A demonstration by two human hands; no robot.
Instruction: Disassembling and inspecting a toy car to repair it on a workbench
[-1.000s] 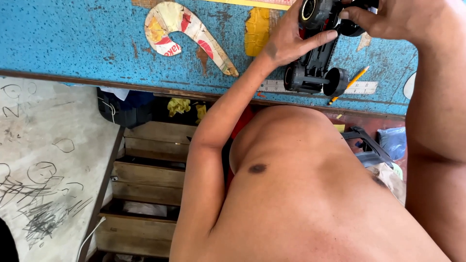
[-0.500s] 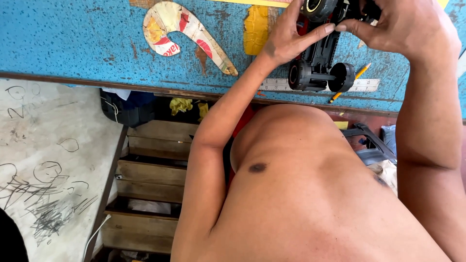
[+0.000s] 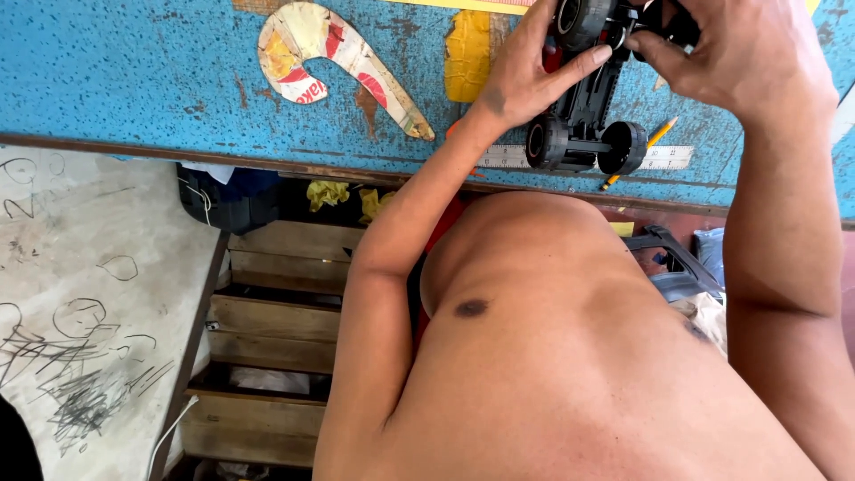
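The toy car [image 3: 592,98] is running off the top edge of the head view, so only its black underside, two rear wheels and part of a front wheel are showing. The right hand [image 3: 744,67] is covering the car's upper end, and what the fingertips are pressing there is too hidden to make out. The person's bare chest is filling the lower half of the view and blocking whatever lies beneath it.

Compared with half a second ago, the car is sitting in almost the same spot over the blue table [image 3: 134,80]. The left hand [image 3: 525,76] is staying wrapped on the car's side, while the right hand is reaching a little further across the top, with its fingers now meeting the left index finger near the front wheel.

The left hand is gripping the car, thumb and fingers closed round the chassis from the left. The right hand is curling over the front end, fingers bent and pinching together on the car. The car is being held upright on end just above the table, its rear wheels hanging close to a ruler [image 3: 663,158] and a yellow pencil [image 3: 655,141] lying on the table. A curved cardboard scrap [image 3: 334,58] is lying well apart to the left.
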